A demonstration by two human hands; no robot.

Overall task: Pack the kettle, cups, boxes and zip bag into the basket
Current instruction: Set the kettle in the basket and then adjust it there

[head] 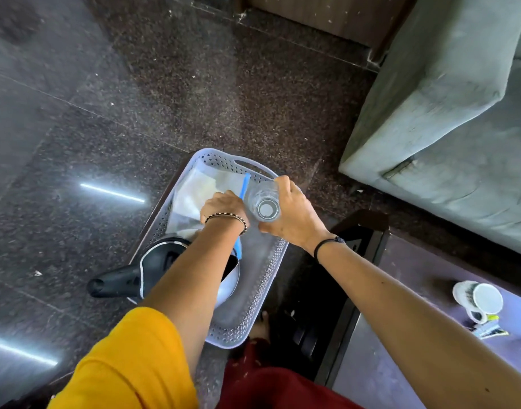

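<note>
The glass cup point(263, 202) is tipped on its side over the far right part of the basket point(253, 290), its thick base turned up toward the camera and its long axis running away toward the far rim. The right hand point(291, 214) wraps it from the right, thumb on the near side and fingers curled over the far side, so the cup is gripped, not resting. It sits above the basket's right wall rather than down on the floor of it; whether it touches anything inside cannot be told.

Just to the left, the left hand point(223, 206) reaches into the basket with its fingers bent down onto the zip bag point(194, 196), which lies flat across the far half with its blue zip strip point(245, 184) beside the cup. Whether that hand presses or pinches the bag cannot be told. The kettle point(164, 267) already stands in the near left corner, its handle poking over the rim.

The open patch of basket lies below and nearer than the cup, along the right wall, so the right hand is the nearer one to set it there, probably turned upright first.

On the table point(430, 335) at right, a white mug point(479, 299) and small packets point(489, 330) still wait.
</note>
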